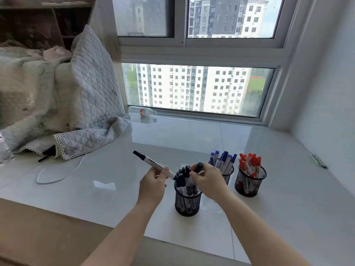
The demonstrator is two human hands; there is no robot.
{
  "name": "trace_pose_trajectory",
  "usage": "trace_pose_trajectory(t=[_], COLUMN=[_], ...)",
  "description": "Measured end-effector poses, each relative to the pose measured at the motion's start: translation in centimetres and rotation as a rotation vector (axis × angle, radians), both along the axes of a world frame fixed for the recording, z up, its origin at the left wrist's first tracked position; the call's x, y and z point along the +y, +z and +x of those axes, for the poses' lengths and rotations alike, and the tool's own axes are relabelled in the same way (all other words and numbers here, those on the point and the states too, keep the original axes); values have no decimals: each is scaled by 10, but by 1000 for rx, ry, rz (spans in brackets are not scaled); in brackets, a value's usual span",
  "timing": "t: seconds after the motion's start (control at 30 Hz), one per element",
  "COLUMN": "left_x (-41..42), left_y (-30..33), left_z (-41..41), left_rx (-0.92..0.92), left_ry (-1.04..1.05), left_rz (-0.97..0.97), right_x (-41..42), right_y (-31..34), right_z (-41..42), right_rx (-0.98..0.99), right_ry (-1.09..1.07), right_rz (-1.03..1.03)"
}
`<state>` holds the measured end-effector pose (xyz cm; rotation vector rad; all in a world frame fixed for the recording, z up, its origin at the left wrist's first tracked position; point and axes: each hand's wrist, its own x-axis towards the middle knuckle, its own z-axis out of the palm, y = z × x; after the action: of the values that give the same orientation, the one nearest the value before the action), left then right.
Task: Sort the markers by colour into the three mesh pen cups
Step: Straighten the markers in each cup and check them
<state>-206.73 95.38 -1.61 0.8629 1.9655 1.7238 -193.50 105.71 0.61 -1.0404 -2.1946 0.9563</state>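
L hand (153,181) gripped a black-capped marker (151,163) by its lower end, barrel slanting up-left, just beside the near mesh cup (187,203), which was full of black markers. R hand (208,178) was pinched on another black marker (198,167) standing in that cup. Behind: a cup w/ blue markers (223,162), and beside it one w/ red markers (249,166), all on the glossy white sill (115,189). A quilt (76,104) lay heaped far left.

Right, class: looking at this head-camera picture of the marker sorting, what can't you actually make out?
- Blue cup: lower part hidden behind the right hand.
- Right hand's marker: barrel covered by the fingers.
- Left hand's marker: label print too small to read.
- Dark thing under the quilt: mostly covered.
- Green item far right: too small.
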Motion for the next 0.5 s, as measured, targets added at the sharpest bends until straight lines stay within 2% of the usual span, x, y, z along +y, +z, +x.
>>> trace_pose_trajectory(t=[0.33, 0.5], left_x=[6, 7], left_y=[-6, -8], left_z=[12, 17], left_rx=[303, 309], left_ry=[5, -5], left_rz=[-166, -172], right_x=[0, 3], right_y=[-5, -3], right_z=[-2, 2], right_rx=[70, 59], right_ry=[-66, -39], right_rz=[383, 459])
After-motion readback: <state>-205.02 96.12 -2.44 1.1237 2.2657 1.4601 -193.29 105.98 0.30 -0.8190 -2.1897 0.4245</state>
